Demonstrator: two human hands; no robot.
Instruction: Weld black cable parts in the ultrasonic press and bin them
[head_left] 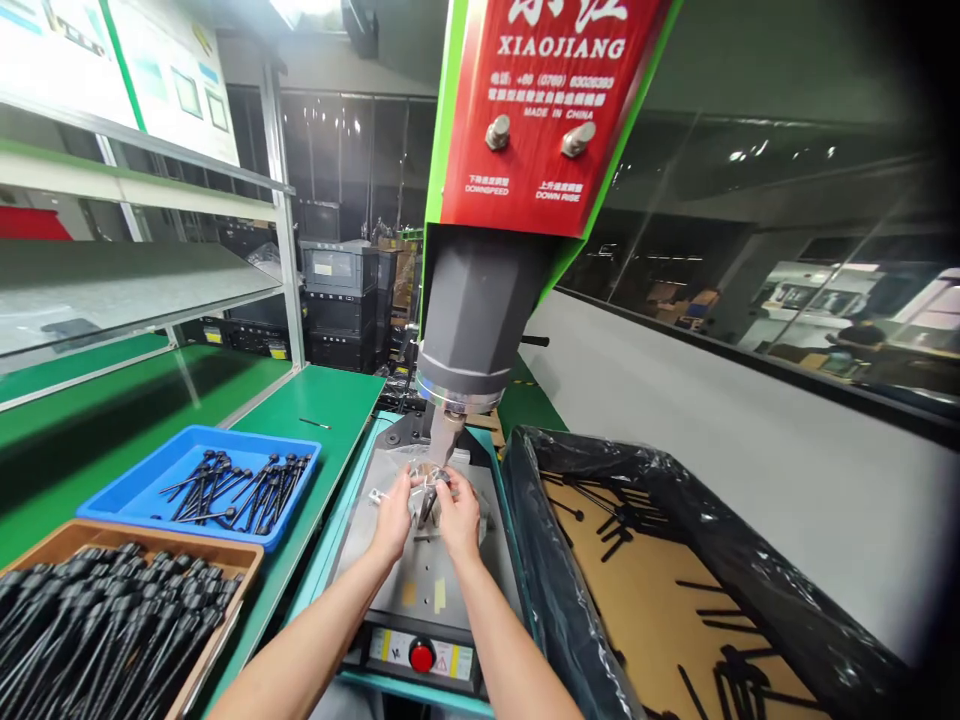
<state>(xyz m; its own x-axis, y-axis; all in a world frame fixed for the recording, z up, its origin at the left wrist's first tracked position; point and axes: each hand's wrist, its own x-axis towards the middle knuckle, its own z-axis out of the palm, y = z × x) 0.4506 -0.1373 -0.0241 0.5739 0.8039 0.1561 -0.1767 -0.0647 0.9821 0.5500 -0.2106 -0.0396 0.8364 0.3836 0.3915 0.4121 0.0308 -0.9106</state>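
Observation:
Both hands are together at a clear fixture (431,530) under the grey metal horn (445,436) of a red and green machine (525,110). My right hand (459,515) has its fingers closed on a black part with a thin stem (427,506), which slants between the hands. My left hand (395,515) is beside it, thumb and fingers pinched at the fixture's left side; what they hold is too small to make out. The horn's tip is just above and behind my fingertips. Beneath lies the machine's grey base plate (390,590).
To the left, a blue tray (142,470) and a brown tray (244,560) carry many black stemmed parts. On the right stands a carton lined with black plastic (555,590), similar parts inside. A red button (421,656) sits on the machine's front.

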